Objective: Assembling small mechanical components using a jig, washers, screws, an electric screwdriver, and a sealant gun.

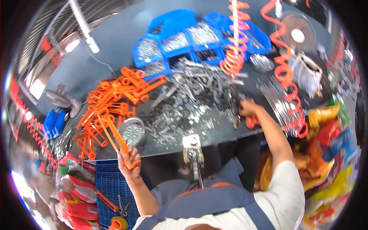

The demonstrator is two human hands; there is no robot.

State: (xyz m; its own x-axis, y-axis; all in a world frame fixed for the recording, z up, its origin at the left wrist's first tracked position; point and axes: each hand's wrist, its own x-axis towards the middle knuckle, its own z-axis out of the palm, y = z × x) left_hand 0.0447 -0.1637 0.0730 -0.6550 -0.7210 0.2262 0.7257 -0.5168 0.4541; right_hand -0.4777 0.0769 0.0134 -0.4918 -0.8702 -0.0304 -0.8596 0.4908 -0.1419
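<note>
My left hand [131, 160] is closed round the lower end of a long, bent orange metal handle piece [111, 128], which slants up over the table's front edge. To its right a round metal bowl [133, 130] holds small silvery parts. My right hand [249, 107] is stretched out to the right side of the table, fingers curled at a dark air tool [234, 99] under a red coiled hose [232, 63]. Something rounded and red [252, 122] shows just below that hand. At the middle of the front edge stands a small metal fixture [191, 142].
A heap of orange handle pieces [115, 96] lies at the left, grey metal parts [199, 80] in the middle. Blue bins [178, 56] stand behind them. Thin rods [276, 97] lie at the right, near a second red coil [285, 73]. A blue crate [111, 180] sits below left.
</note>
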